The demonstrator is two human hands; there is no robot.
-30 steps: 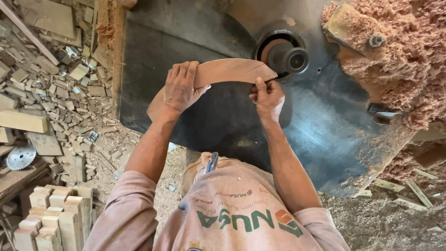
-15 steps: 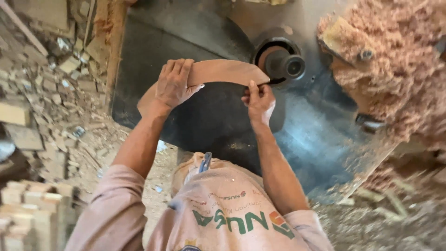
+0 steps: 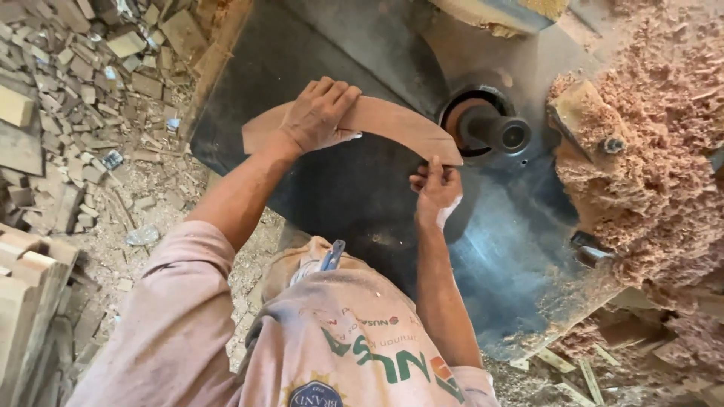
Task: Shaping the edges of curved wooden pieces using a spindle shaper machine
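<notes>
My left hand presses flat on the curved board, grasping it; my right hand pinches its end beside the spindle, mid-table, sawdust at the right edge.

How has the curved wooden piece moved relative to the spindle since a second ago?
Yes. The curved wooden piece has slid away from the spindle: its right tip, earlier touching the spindle, now sits short of it, lower and to the left.

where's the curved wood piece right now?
Head view, upper centre: the curved wood piece lies on the dark metal table, left hand on top, right hand pinching its end by the spindle.
</notes>
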